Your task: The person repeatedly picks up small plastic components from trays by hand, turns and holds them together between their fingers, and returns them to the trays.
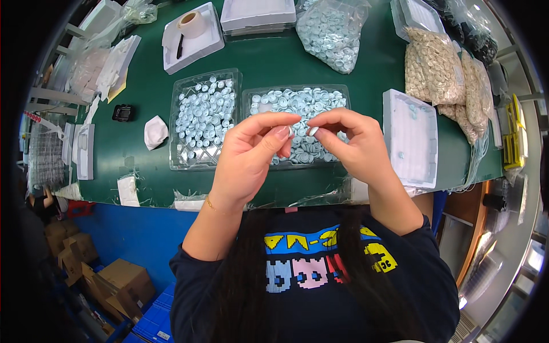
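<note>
My left hand (247, 150) pinches a small pale-blue round cap (291, 131) between thumb and fingers. Close beside it, my right hand (351, 140) pinches another small pale round piece (313, 131) the same way. The two hands face each other, a narrow gap between their fingertips. Both are held over a clear plastic tray (347, 94) heaped with pale-blue round caps (297, 102), partly hidden by the hands. To its left is a second clear tray (173, 150) with more such caps (203, 117) spread in it.
A white tray (412, 163) with a few pale pieces is at right, near bags of beige pieces (430, 63). Behind are a bag of blue caps (330, 34), stacked white trays (257, 14) and a tray with a tape roll (192, 24). A white cloth-like item (155, 132) lies left.
</note>
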`<state>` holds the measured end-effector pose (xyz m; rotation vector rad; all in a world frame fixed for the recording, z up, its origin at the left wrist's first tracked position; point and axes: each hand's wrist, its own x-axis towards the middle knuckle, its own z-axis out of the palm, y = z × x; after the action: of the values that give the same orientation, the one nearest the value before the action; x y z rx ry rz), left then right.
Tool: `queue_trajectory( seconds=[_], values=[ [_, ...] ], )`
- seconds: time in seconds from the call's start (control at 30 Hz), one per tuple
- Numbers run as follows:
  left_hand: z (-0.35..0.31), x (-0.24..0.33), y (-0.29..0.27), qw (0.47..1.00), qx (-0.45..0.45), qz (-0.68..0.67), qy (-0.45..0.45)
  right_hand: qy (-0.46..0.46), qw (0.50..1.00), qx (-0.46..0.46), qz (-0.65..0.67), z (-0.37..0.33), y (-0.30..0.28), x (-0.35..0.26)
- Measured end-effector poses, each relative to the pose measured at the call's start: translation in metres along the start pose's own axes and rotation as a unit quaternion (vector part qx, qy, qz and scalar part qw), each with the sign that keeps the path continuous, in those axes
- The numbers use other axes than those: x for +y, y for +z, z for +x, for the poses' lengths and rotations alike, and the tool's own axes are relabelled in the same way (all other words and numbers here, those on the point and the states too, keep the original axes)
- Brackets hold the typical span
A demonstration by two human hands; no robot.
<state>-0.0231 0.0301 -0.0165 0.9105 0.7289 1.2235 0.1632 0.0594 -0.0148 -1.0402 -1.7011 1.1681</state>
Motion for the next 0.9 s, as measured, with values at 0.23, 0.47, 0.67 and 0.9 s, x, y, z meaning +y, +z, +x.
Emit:
queue_trajectory(
  seconds=[0.23, 0.47, 0.67, 0.9],
  values=[
    [-0.028, 0.02, 0.027, 0.995, 0.011, -0.093, -0.033, -0.157, 0.986, -0.004, 0.049, -0.013, -0.003, -0.03],
    [-0.035, 0.019, 0.038, 0.987, 0.016, 0.109, 0.114, -0.162, 0.983, 0.036, 0.071, -0.023, 0.008, -0.037],
    [-0.037, 0.017, 0.036, 0.98, 0.019, 0.142, 0.136, -0.184, 0.981, -0.001, 0.066, -0.027, 0.003, -0.038],
    [-0.037, 0.014, 0.039, 0.976, 0.036, 0.146, 0.155, -0.219, 0.974, 0.018, 0.054, -0.026, 0.003, -0.034]
  ],
)
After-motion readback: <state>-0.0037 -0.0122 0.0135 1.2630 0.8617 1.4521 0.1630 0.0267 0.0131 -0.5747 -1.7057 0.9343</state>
